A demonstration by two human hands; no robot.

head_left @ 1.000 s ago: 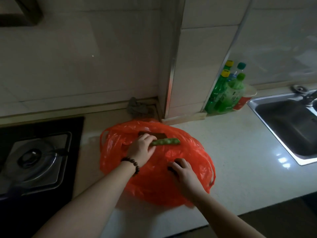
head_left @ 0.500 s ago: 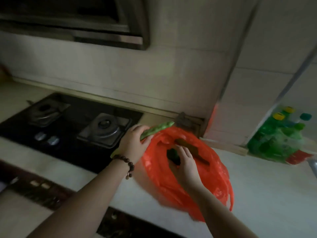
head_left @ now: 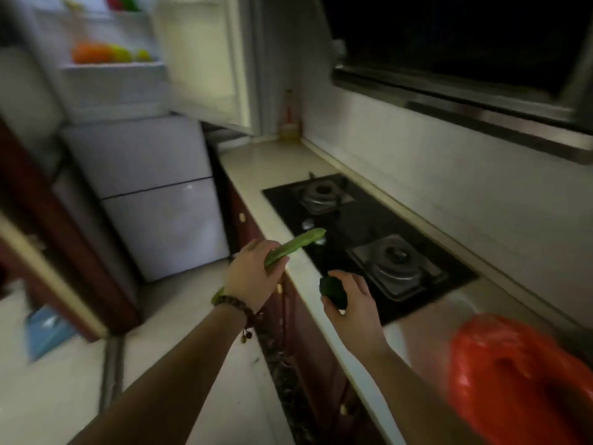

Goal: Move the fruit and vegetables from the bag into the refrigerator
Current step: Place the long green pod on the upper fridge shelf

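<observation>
Centrally, a long green vegetable (head_left: 293, 247) was gripped in the curled left hand (head_left: 253, 277), its free end angled up over the counter edge (head_left: 288, 242). A small dark green vegetable (head_left: 333, 292) sat in the right hand (head_left: 353, 308), fingers bent round it, near the black gas hob (head_left: 362, 242). An orange bag (head_left: 519, 377) lay on the counter at lower right. Farther left, the refrigerator (head_left: 154, 200) stood with its upper door (head_left: 205, 56) open, fruit (head_left: 106, 54) visible on a shelf.

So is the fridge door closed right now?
No, the refrigerator door stands open, and orange and yellow fruit sit on a lit shelf inside.
</observation>
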